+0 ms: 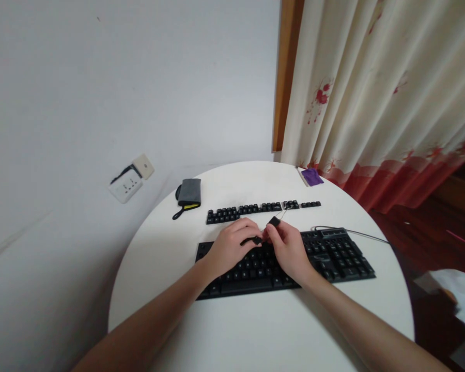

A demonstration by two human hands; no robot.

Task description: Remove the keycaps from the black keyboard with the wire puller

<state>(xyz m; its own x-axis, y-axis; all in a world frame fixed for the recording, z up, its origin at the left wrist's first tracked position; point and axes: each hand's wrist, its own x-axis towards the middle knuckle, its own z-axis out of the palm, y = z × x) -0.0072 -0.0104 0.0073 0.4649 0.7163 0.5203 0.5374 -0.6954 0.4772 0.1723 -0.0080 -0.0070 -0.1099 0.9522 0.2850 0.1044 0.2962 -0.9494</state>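
Observation:
A black keyboard (pixel 333 256) lies across the round white table (pixel 256 330). Both my hands rest over its upper middle. My left hand (pixel 232 247) is closed, its fingertips pinching a small black keycap (pixel 257 240). My right hand (pixel 289 248) is closed on a wire keycap puller (pixel 276 220) with a black handle; its thin wire loop points up and to the right. Beyond the keyboard, a row of loose black keycaps (pixel 251 210) is laid out in a line on the table.
A grey pouch with a black and yellow strap (pixel 188 194) lies at the table's back left. A purple card (pixel 312 176) sits at the back edge by the curtain (pixel 383 93). The keyboard's cable (pixel 356 232) runs off right. A wall socket (pixel 127 184) is at left.

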